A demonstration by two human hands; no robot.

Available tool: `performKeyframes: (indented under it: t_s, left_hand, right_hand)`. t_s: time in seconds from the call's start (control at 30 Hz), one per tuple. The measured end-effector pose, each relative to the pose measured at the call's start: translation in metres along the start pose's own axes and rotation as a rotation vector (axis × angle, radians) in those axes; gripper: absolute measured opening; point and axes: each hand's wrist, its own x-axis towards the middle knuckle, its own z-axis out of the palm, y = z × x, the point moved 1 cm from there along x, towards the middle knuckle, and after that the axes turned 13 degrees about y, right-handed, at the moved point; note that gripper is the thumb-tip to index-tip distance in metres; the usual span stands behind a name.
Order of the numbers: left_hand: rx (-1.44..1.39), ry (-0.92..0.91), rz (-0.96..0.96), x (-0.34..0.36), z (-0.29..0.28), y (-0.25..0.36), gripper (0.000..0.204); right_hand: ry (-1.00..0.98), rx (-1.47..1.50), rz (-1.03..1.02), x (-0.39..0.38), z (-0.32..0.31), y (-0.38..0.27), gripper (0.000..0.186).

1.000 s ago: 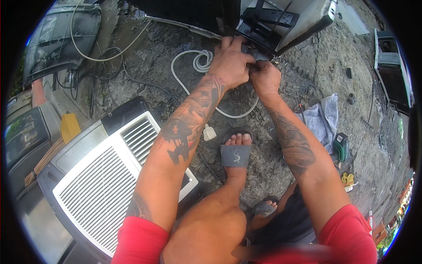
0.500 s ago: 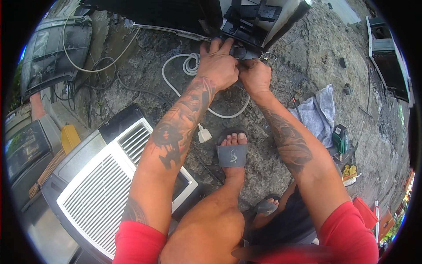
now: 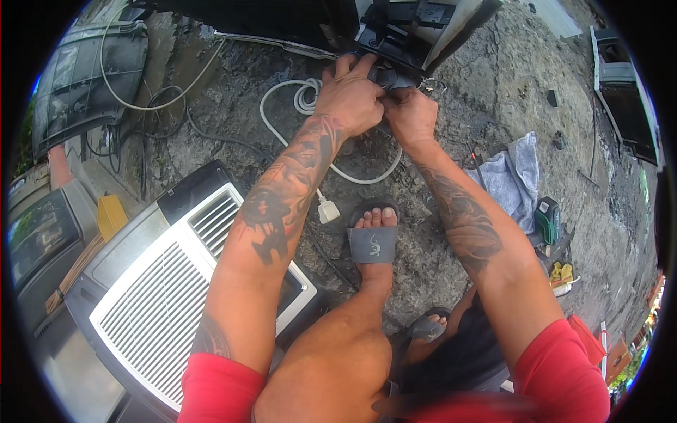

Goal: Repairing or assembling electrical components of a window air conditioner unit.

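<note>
At the lower edge of an open appliance housing [image 3: 300, 21], black with pale side walls, both my hands work close together. My left hand [image 3: 350, 95] reaches up with its fingers bent over a small dark part under the black inner frame [image 3: 396, 44]; its fingertips are partly hidden. Beside it, my right hand [image 3: 411, 116] is closed, thumb and fingers pinched at the same spot. What it grips is out of sight. A pale power cord [image 3: 363, 181] loops below my hands, coiled to the left, and its white plug [image 3: 327, 210] lies near my sandalled foot.
An air-conditioner front with a white slatted grille [image 3: 159, 310] lies at lower left. On the right are a grey cloth [image 3: 518, 176], a green-and-black tool [image 3: 546, 220] and a red-tipped screwdriver [image 3: 474, 156]. A grey plastic casing [image 3: 92, 77] stands at far left on rough ground.
Both hands stay at the same spot under the housing. My right hand has shifted very slightly, and the whole view has moved a little.
</note>
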Motion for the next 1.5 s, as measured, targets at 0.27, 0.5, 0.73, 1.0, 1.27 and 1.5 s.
performKeyframes:
  t_s: [0.27, 0.5, 0.73, 1.0, 1.27, 1.5]
  left_hand:
    - [0.102, -0.038, 0.033, 0.0, -0.004, 0.008, 0.032]
    - [0.069, -0.019, 0.014, 0.001, -0.004, 0.006, 0.033]
    - [-0.115, 0.167, -0.005, -0.005, 0.003, -0.007, 0.029]
    - [-0.223, 0.193, -0.006, -0.005, 0.002, -0.01, 0.029]
    - [0.015, -0.001, 0.056, -0.003, -0.003, 0.003, 0.032]
    - [0.082, -0.005, 0.081, 0.0, 0.001, 0.006, 0.032]
  right_hand:
    - [-0.064, 0.107, 0.162, 0.004, -0.005, 0.011, 0.019]
    - [-0.035, 0.077, 0.028, 0.003, -0.006, 0.009, 0.023]
    - [0.023, 0.149, -0.077, 0.002, -0.002, 0.014, 0.023]
    - [-0.093, 0.168, 0.1, 0.008, -0.016, 0.003, 0.021]
    - [-0.137, 0.034, 0.16, 0.01, -0.014, -0.002, 0.026]
    - [-0.063, 0.019, 0.112, 0.007, -0.005, -0.001, 0.026]
